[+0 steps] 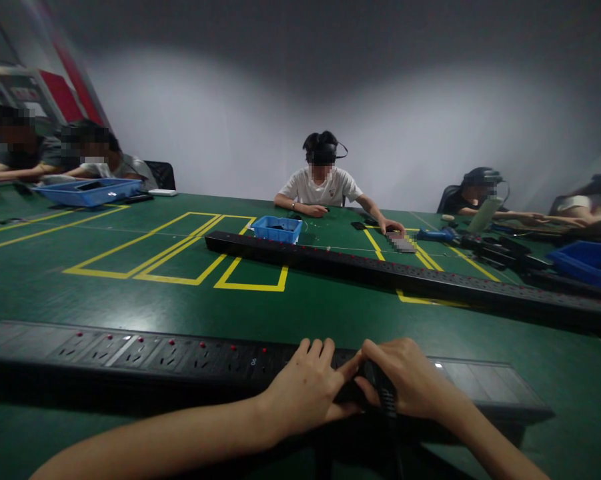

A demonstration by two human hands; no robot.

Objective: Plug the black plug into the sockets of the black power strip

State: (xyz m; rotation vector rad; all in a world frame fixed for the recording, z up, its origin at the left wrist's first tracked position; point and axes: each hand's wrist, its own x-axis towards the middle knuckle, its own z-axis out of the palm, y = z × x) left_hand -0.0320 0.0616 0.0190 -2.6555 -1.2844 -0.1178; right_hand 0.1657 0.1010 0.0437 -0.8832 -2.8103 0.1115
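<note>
A long black power strip (185, 353) with a row of sockets and small red lights lies across the near side of the table. My left hand (307, 383) rests over its middle-right part, fingers curled over the far edge and thumb toward the near side, gripping the strip. Just right of it, my right hand (403, 377) is closed around a black power plug (377, 383), pressed against the strip's sockets. The plug's black cord (390, 427) hangs down toward me. Whether the prongs sit inside a socket is hidden by my fingers.
A second long power strip (380, 270) lies diagonally farther back. Beyond it stands a small blue bin (277, 230), with a person (320, 187) seated opposite touching a phone-like object (401, 241). Blue trays (93, 192) and other people are at both sides. Yellow tape (170, 279) marks the green table.
</note>
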